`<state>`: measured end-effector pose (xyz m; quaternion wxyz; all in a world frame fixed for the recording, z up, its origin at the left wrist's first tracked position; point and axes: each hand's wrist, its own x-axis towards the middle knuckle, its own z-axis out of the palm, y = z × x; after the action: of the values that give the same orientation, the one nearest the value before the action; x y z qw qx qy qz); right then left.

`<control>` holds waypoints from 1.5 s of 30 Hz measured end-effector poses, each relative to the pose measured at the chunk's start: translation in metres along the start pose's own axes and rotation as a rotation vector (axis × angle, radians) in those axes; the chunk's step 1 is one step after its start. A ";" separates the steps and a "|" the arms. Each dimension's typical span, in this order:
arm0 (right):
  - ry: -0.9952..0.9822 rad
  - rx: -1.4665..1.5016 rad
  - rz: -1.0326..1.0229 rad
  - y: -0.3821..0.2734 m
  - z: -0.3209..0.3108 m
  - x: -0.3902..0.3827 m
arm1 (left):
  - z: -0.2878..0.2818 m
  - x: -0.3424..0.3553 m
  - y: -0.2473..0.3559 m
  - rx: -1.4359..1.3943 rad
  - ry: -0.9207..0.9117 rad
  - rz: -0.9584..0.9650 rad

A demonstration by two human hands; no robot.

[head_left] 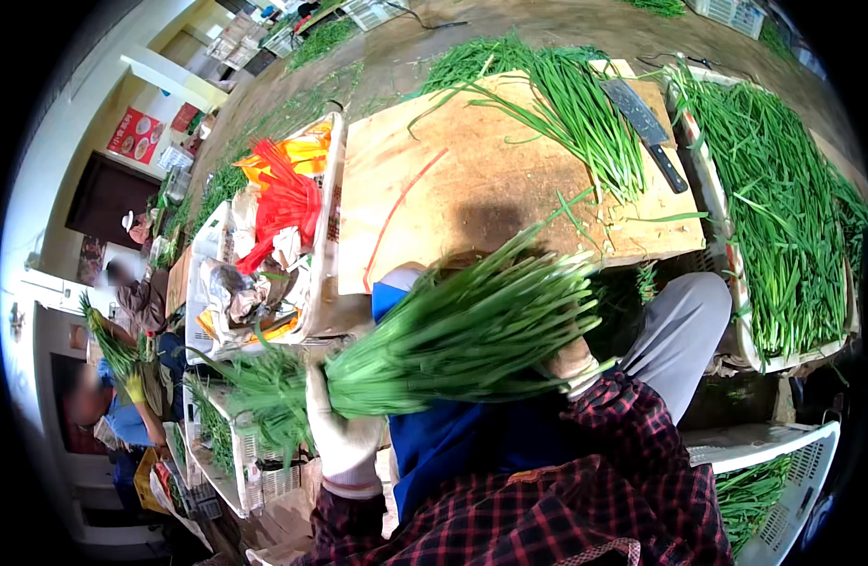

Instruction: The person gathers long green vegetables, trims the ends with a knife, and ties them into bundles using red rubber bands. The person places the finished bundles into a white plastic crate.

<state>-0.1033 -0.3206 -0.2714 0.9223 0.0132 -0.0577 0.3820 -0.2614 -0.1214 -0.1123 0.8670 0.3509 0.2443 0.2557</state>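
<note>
A thick bunch of garlic chives point(462, 340) lies across in front of me, above my lap, pale stem ends to the right and leafy tips to the left. My left hand point(344, 439), in a white glove, is closed around the leafy part. At the stem end, my right hand point(572, 361) grips the bunch from the near side, its fingers mostly hidden by the stems. Beyond it is a wooden board point(405, 198) with a red strip point(401, 222) across it. More chives point(594, 123) rest on the board's far right, beside a cleaver point(646, 132) with a black handle.
Left of the board, a white crate point(332, 203) holds red ties point(285, 203) and orange bags. A crate heaped with chives point(773, 208) stands to the right. Another white crate point(816, 472) is at lower right. Two people point(123, 410) work at far left.
</note>
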 end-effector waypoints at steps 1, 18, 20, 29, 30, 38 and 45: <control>0.148 0.115 0.070 0.002 -0.040 -0.009 | -0.020 -0.012 -0.001 -0.110 0.108 -0.128; 0.313 -0.107 0.110 0.011 0.005 -0.014 | 0.050 0.057 0.053 1.074 -0.522 0.068; 0.312 0.030 0.110 0.013 0.013 -0.013 | 0.064 0.102 0.022 1.890 -0.803 0.367; 0.287 -0.214 0.121 0.018 0.019 -0.005 | 0.044 0.104 -0.059 1.167 -0.980 -0.192; 0.236 -0.166 0.136 0.018 0.014 0.000 | 0.043 0.091 -0.055 1.167 -0.963 -0.253; 0.348 -0.059 0.090 0.022 0.048 0.012 | 0.045 0.043 -0.050 1.678 -0.815 -0.099; 0.409 -0.218 -0.001 0.015 0.078 0.027 | 0.020 0.084 -0.047 0.991 -0.905 -0.788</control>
<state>-0.1030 -0.2962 -0.1913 0.9110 -0.1642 0.0895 0.3676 -0.1736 -0.1084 -0.1547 0.6512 0.6550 0.0592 -0.3786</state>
